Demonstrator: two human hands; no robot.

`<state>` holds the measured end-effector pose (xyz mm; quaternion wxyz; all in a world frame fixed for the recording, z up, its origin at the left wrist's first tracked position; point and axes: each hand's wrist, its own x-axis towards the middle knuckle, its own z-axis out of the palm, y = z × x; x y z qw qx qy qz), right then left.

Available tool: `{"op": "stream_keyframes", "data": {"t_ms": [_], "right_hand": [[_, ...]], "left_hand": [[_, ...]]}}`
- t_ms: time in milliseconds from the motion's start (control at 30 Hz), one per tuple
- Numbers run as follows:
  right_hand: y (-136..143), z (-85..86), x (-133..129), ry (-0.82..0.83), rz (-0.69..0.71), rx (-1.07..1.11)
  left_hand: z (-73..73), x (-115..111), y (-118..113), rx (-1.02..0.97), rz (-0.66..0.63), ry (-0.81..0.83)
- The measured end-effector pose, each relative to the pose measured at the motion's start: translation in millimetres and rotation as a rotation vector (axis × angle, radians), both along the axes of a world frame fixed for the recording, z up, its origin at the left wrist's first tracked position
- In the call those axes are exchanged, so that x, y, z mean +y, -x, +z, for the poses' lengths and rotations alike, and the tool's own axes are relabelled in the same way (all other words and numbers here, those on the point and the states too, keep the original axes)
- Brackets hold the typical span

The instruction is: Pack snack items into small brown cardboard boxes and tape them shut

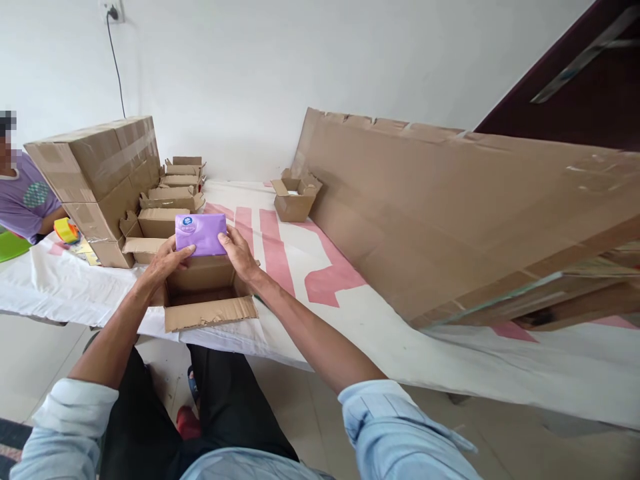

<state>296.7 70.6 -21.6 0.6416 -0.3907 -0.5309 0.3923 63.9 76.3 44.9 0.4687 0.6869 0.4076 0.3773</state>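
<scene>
Just below the two hands stands an open carton [212, 313], with its near flap folded outward. The left hand [169, 262] and the right hand [240, 253] hold together one purple packet [201, 235], above the far side of this carton; the fingers of each hand are partly curled, and they grip it at its two ends. Beyond the left hand there is a row of open boxes [170, 197], and beside it, farther left, a stack of taped cartons [107, 173]. Beyond the right hand, a small box [294, 207] stands open near a large cardboard sheet [450, 220].
</scene>
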Motion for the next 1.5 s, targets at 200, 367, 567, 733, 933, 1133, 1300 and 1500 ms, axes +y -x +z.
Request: {"op": "stream_keyframes", "data": {"t_ms": [200,367,567,733,933,1133,1300,1500], "right_hand": [[3,-7.8,20,0.017,-0.036,-0.065],[3,-9.9,25,0.071,0.008,-0.051],[4,-10.4,28,0.115,0.035,-0.033],[2,-6.1,22,0.026,0.011,-0.082],[5,11.0,12,-0.079,-0.049,-0.07],[8,33.6,3,-0.172,-0.08,-0.086],[8,42.9,-6,-0.213,-0.072,-0.087],[7,45.8,-10,-0.234,-0.081,-0.088]], "left_hand": [[-7.1,21,-2,0.048,-0.004,0.032],[-13.1,28,-1,0.053,-0.007,0.042],[-20.0,36,0,0.023,-0.005,0.099],[-20.2,39,-1,0.045,0.002,0.082],[-5.7,30,-6,0.012,0.011,-0.026],[8.5,24,-9,-0.031,-0.008,-0.138],[11.8,22,-11,-0.021,-0.01,-0.173],[13.8,18,-12,-0.019,-0.012,-0.203]]}}
